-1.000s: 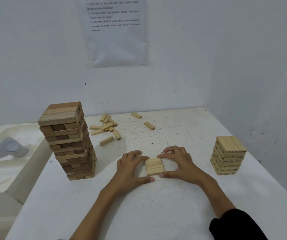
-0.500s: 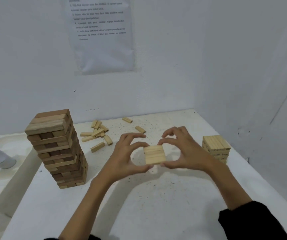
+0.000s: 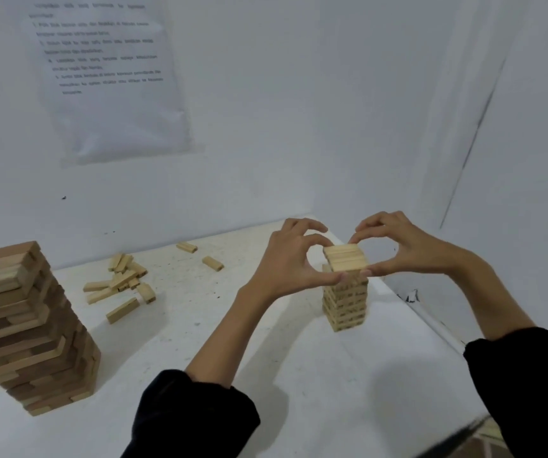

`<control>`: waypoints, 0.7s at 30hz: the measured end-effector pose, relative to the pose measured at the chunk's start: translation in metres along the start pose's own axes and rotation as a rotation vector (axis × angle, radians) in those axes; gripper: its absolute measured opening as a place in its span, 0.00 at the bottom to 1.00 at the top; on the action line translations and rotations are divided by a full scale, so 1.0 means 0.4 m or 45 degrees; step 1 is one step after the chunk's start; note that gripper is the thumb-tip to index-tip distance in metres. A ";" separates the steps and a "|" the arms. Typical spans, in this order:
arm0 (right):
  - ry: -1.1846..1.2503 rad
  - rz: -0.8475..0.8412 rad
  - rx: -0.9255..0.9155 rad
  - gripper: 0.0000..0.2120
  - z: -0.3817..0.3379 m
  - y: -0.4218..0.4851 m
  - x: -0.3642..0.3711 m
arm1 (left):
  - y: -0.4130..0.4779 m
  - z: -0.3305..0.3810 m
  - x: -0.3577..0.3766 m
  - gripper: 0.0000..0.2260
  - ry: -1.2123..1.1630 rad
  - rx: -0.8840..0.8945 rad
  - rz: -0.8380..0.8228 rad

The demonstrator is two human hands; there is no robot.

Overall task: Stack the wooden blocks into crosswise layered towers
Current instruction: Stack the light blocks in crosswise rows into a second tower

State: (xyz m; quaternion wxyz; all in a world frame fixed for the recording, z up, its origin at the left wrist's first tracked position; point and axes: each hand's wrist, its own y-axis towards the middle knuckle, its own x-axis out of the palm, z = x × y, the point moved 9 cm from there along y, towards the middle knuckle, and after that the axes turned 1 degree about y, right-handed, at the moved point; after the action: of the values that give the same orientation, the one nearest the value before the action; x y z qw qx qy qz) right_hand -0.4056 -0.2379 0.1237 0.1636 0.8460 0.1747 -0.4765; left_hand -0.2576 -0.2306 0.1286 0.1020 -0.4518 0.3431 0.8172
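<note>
The left hand [image 3: 291, 259] and right hand [image 3: 408, 251] pinch a block layer [image 3: 345, 257] between them at the top of the pale tower [image 3: 345, 304], near the right edge of the worktop [image 3: 299, 375]. It should go down level and crosswise to the layer beneath, edges squared, with both sides released together.

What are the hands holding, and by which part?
A flat layer of light wooden blocks, pinched by its edges: left hand on one side, right hand on the other, above the small tower.
</note>
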 end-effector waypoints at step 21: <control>0.044 -0.126 0.052 0.24 0.094 0.035 0.067 | 0.000 -0.053 0.087 0.25 0.015 -0.119 -0.081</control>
State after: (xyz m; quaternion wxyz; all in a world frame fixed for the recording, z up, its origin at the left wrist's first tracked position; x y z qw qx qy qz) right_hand -0.4144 -0.2630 0.0838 0.1196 0.8475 0.2095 -0.4728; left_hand -0.2634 -0.2496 0.0929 0.1045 -0.4716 0.2907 0.8260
